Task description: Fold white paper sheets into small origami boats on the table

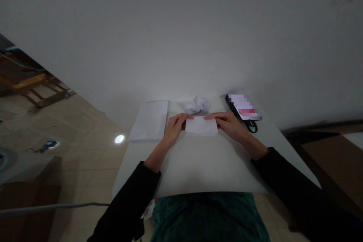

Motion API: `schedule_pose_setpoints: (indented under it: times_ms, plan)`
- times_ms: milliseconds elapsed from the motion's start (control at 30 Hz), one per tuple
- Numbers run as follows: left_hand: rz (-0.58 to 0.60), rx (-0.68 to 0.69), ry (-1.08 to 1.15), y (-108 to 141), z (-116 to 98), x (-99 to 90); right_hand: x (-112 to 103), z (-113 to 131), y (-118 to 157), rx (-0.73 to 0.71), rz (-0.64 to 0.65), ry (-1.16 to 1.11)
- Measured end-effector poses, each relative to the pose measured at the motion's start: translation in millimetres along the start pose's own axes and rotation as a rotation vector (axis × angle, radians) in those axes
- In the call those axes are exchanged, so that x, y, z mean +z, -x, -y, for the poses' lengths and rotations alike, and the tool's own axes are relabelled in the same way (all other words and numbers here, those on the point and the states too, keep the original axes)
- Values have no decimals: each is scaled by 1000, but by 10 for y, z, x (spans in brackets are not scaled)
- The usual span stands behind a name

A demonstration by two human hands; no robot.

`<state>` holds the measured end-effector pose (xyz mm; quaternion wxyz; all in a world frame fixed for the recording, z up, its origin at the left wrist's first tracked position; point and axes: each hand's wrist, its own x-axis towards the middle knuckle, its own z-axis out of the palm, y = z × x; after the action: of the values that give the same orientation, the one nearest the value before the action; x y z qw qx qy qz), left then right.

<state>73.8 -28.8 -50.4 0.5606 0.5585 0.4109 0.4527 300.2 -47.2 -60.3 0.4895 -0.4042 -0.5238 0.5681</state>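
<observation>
A folded sheet of white paper [201, 126] lies on the white table [210, 166], and my left hand [174, 128] and my right hand [227, 125] grip its two short ends. Just beyond it is a crumpled ball of white paper [195, 105], close to but apart from my fingers. To the left of my left hand lies a neat stack of white paper [149, 121]. Beyond my right hand is a black phone [234, 107] with a blurred card or screen on it and a black cable loop [252, 126].
A white wall [181, 34] rises behind the table. Beige floor tiles [85, 159] lie to the left, with a wooden chair [28, 85] farther off. A grey cable [51, 207] crosses low on the left, and a brown surface [326, 162] shows at right.
</observation>
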Motion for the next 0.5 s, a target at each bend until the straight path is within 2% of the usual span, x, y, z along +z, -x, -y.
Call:
schedule_pose_setpoints:
  times_ms: [133,233,500]
  plan:
    - [34,76,-95,4,32,12,4,34,14,-16,20,-48]
    - [72,66,-83,-5,66,15,4,41,18,-68,24,-52]
    - [85,120,-104,3,130,50,6,40,9,-305,-183,356]
